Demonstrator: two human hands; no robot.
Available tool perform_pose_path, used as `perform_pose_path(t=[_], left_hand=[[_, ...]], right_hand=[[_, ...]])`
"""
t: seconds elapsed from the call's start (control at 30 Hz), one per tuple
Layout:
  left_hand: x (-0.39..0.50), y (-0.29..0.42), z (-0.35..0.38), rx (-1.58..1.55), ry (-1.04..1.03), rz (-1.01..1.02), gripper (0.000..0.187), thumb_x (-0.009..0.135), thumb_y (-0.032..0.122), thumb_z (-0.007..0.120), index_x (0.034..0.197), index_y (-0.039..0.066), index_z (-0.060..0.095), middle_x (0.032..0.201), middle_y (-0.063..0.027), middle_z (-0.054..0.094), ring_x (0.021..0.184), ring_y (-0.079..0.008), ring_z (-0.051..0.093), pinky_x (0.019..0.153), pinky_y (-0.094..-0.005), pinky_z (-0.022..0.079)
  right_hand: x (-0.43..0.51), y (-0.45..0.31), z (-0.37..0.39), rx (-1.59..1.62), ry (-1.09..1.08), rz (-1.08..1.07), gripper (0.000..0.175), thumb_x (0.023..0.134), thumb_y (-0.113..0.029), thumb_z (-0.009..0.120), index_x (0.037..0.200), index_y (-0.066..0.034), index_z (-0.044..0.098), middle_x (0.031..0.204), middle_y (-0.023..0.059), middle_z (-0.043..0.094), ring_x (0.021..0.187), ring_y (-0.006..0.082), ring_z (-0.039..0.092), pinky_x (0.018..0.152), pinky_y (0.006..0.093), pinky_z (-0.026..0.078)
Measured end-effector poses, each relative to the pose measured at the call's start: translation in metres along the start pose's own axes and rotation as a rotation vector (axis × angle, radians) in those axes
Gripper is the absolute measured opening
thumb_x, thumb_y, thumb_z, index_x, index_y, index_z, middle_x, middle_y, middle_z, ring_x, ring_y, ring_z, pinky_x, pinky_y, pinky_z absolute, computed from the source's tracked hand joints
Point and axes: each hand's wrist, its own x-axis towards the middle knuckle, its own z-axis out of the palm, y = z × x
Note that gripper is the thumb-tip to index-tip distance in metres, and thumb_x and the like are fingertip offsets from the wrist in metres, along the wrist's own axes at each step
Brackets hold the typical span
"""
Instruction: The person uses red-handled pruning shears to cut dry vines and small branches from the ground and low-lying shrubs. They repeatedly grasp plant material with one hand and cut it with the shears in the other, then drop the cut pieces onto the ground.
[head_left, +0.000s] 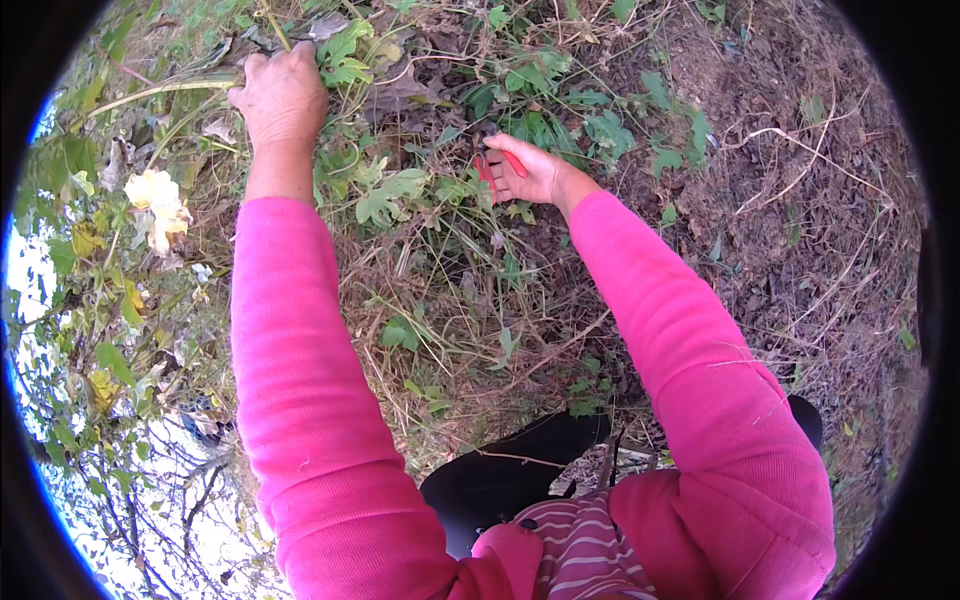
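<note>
My left hand (283, 94) is closed around a thick pale-green vine stem (169, 86) at the upper left. Lobed green leaves (345, 52) stick out beside its knuckles. Lower and to the right, my right hand (525, 171) holds red-handled pruning shears (515, 163). The handles are spread apart, and the dark blades point away from me into the weeds, partly hidden by leaves. Green lobed foliage (547, 131) lies just beyond the shears.
Dry grass and tangled stems (465, 300) cover the ground before me. Bare brown soil with dead litter (772, 172) lies to the right, crossed by a thin dry vine (795, 139). A withered yellowish leaf (159, 202) hangs at left. My dark-trousered leg (510, 465) is below.
</note>
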Motion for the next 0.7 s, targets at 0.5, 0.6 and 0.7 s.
perform_pose_path(t=[0.5,0.6,0.7], left_hand=[[-0.011,0.005,-0.006,-0.015,0.009,-0.005,0.018,0.091,0.012,0.05,0.101,0.015,0.065,0.1,-0.0046,0.07,0.106,-0.0261,0.057,0.087,-0.0562,0.044],[-0.011,0.003,-0.002,-0.005,-0.007,-0.01,0.017,0.091,0.012,0.049,0.1,0.014,0.064,0.102,-0.0052,0.069,0.108,-0.0267,0.056,0.087,-0.0564,0.044],[-0.017,-0.011,0.021,-0.061,-0.033,-0.043,0.02,0.09,0.013,0.052,0.106,0.014,0.064,0.106,-0.0082,0.069,0.112,-0.0286,0.055,0.09,-0.0554,0.044]], right_hand=[[0.011,0.02,0.036,0.084,0.262,-0.167,0.036,0.087,-0.045,0.063,0.102,-0.0139,0.052,0.089,0.0013,0.059,0.082,0.0193,0.059,0.077,0.0387,0.047],[0.008,0.014,0.04,0.007,0.296,-0.166,0.033,0.086,-0.041,0.065,0.094,-0.013,0.051,0.079,0.0011,0.055,0.065,0.0176,0.055,0.06,0.0371,0.045],[0.004,0.009,0.034,-0.153,0.333,-0.157,0.028,0.088,-0.038,0.061,0.087,-0.0123,0.051,0.069,0.0016,0.051,0.059,0.017,0.051,0.055,0.0371,0.043]])
